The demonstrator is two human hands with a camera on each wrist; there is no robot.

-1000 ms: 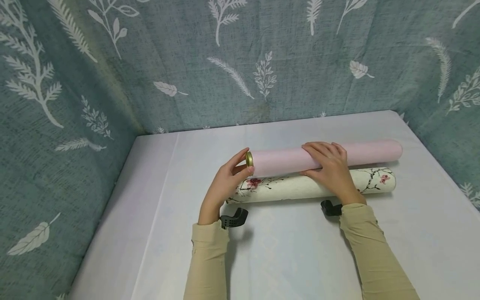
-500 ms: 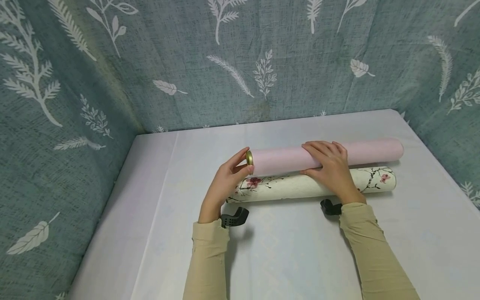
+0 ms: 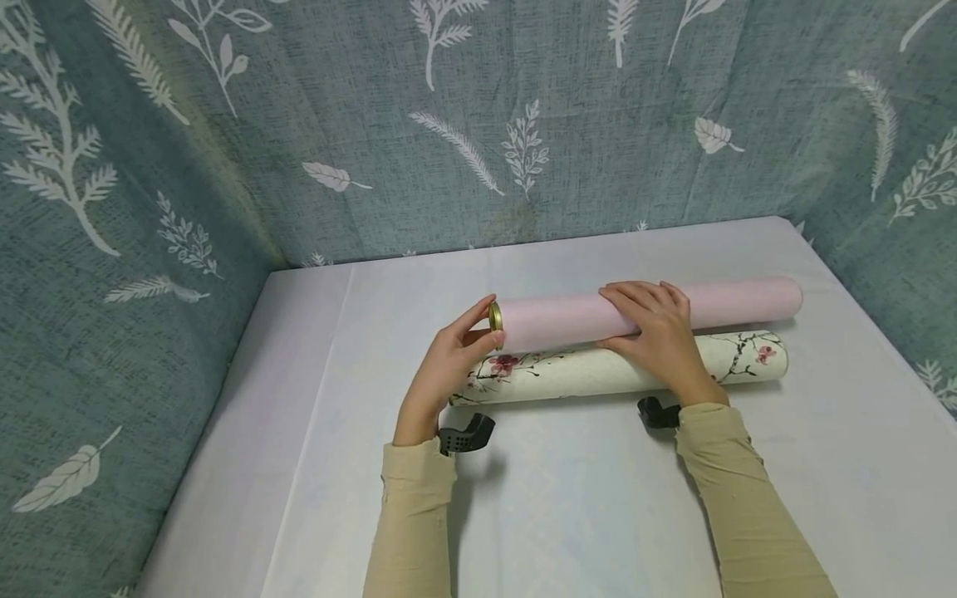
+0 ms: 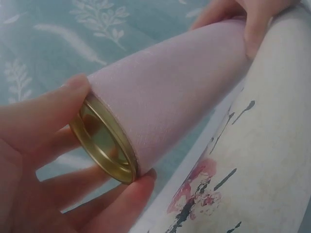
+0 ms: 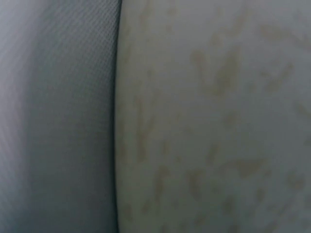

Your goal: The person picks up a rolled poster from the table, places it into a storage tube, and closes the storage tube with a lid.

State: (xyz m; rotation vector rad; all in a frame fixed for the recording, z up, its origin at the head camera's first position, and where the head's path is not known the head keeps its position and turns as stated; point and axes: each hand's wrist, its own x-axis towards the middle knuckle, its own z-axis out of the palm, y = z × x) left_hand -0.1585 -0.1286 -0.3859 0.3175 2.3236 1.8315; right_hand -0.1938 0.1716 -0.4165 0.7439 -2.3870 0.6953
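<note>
A long pink tube (image 3: 553,322) with a gold metal rim (image 4: 109,141) at its left end lies crosswise behind a cream tube (image 3: 583,374) printed with dark branches and red blossoms. My left hand (image 3: 449,361) holds the pink tube's gold-rimmed end, with fingertips on opposite sides of the rim. Inside the rim, the left wrist view shows a recessed, shiny gold surface. My right hand (image 3: 654,332) grips the pink tube around its middle, fingers over the top and thumb at the near side. The right wrist view shows only the cream tube's surface (image 5: 214,116) close up, beside grey-white cloth.
Both tubes are on a table with a white cover (image 3: 568,498). Green cloth with white leaf prints (image 3: 374,149) hangs behind the table and on both sides. Dark wrist-camera mounts (image 3: 467,433) stick out from the wrists near the cream tube.
</note>
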